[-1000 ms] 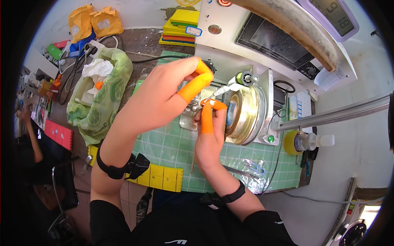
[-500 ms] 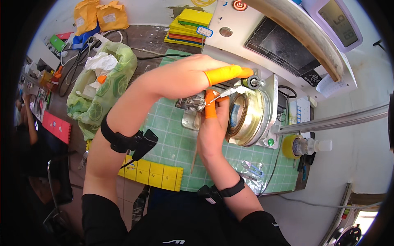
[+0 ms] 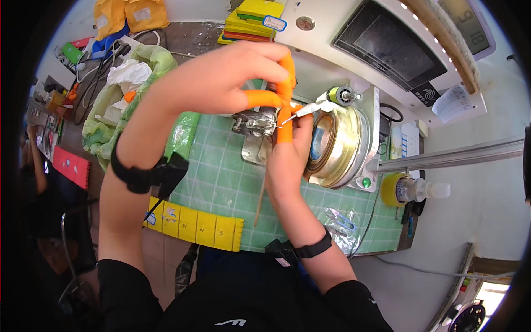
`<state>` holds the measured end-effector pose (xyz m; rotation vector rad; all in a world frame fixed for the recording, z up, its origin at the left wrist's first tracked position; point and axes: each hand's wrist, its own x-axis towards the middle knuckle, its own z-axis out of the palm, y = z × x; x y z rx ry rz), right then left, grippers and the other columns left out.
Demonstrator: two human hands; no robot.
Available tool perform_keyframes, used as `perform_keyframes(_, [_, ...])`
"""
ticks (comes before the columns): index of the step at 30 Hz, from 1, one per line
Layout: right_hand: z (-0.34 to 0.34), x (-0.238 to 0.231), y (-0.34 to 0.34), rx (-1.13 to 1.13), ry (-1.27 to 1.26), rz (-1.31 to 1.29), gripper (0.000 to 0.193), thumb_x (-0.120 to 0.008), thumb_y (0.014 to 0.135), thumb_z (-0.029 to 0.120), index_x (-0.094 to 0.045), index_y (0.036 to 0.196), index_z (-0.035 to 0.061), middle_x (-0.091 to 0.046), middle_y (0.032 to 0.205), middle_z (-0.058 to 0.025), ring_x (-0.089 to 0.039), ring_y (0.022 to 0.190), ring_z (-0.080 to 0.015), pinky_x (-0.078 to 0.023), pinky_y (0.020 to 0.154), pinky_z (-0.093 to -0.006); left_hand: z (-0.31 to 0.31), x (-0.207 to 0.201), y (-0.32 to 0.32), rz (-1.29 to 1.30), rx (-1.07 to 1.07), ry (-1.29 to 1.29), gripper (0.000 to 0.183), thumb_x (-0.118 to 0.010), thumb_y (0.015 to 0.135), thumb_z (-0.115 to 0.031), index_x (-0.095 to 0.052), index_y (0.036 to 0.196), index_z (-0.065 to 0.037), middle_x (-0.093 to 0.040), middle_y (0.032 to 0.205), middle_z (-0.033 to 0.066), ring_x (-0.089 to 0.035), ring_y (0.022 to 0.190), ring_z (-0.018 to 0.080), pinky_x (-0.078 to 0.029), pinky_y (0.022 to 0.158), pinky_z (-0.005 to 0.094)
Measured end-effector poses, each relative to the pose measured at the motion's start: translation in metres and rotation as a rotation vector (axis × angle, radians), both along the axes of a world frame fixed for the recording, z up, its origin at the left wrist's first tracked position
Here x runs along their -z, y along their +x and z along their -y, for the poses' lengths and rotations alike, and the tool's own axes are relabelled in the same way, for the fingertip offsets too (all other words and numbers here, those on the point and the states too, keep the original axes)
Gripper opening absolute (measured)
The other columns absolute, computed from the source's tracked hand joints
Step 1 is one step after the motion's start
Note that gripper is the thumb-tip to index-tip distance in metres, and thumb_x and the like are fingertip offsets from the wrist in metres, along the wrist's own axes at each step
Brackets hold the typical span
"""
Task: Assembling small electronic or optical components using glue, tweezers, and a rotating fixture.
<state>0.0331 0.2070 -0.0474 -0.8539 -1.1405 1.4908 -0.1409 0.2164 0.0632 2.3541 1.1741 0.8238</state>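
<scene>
Compared with half a second ago, the left hand (image 3: 238, 72) has drawn back from the green-and-black roller (image 3: 339, 96) beyond the right hand (image 3: 287, 163); its covered fingers (image 3: 262, 99) now bend to the right fingertips. A green packet (image 3: 183, 135), previously hidden, shows below the left hand.

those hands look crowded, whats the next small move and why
I'd probably lift the left hand slightly: its covered fingers crowd the right hand beside the metal clamp, and the thin tip of the white tool appears to lie over a right finger. A small gap might make that tip easier to see.
</scene>
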Motion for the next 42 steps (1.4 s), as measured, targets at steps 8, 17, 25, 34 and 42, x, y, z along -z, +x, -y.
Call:
perform_keyframes(8, [0.042, -0.003, 0.025, -0.094, -0.017, -0.117, 0.024, -0.046, 0.113, 0.021, -0.046, 0.133, 0.0073, -0.05, 0.119, -0.0043, -0.047, 0.105, -0.0088, -0.041, 0.094, -0.0259, 0.073, 0.0, 0.028, 0.023, -0.019, -0.016, 0.012, -0.08, 0.081, -0.006, -0.07, 0.088, -0.002, -0.072, 0.096, 0.0081, -0.066, 0.072, 0.0228, -0.049, 0.058, 0.0306])
perform_keyframes(17, [0.045, -0.008, 0.025, -0.149, 0.069, -0.023, 0.016, -0.052, 0.111, 0.015, -0.047, 0.124, 0.0068, -0.053, 0.11, -0.0019, -0.05, 0.097, -0.0081, -0.04, 0.087, -0.0236, 0.13, 0.044, 0.04, 0.169, 0.151, -0.441, 0.009, -0.082, 0.086, -0.013, -0.077, 0.089, -0.006, -0.076, 0.108, 0.008, -0.07, 0.071, 0.0223, -0.051, 0.056, 0.0293])
perform_keyframes(25, [0.007, 0.0, 0.0, -0.005, -0.087, -0.016, 0.027, -0.053, 0.111, 0.03, -0.051, 0.12, 0.005, -0.053, 0.097, 0.0004, -0.045, 0.078, -0.0073, -0.039, 0.069, -0.0235, 0.058, -0.019, -0.007, 0.34, 0.071, -0.059, 0.016, -0.078, 0.09, -0.018, -0.078, 0.095, -0.002, -0.074, 0.104, 0.0148, -0.07, 0.074, 0.0181, -0.052, 0.062, 0.0269])
perform_keyframes(34, [0.004, -0.001, -0.006, -0.013, -0.173, -0.182, 0.029, -0.052, 0.11, 0.021, -0.048, 0.136, 0.0074, -0.055, 0.11, -0.0013, -0.051, 0.088, -0.0074, -0.044, 0.076, -0.025, -0.016, 0.027, 0.004, 0.044, 0.067, -0.148, 0.015, -0.076, 0.089, -0.012, -0.074, 0.103, -0.005, -0.052, 0.093, 0.0049, -0.052, 0.075, 0.0155, -0.044, 0.065, 0.0299])
perform_keyframes(42, [0.064, 0.008, 0.077, -0.267, 0.18, 0.169, 0.02, -0.056, 0.105, 0.011, -0.053, 0.123, 0.0055, -0.049, 0.102, -0.0045, -0.053, 0.088, -0.0141, -0.044, 0.076, -0.029, 0.14, 0.01, 0.075, -0.064, -0.233, 0.267, 0.012, -0.073, 0.076, -0.007, -0.068, 0.087, -0.006, -0.062, 0.103, 0.0084, -0.061, 0.079, 0.0237, -0.047, 0.067, 0.0379])
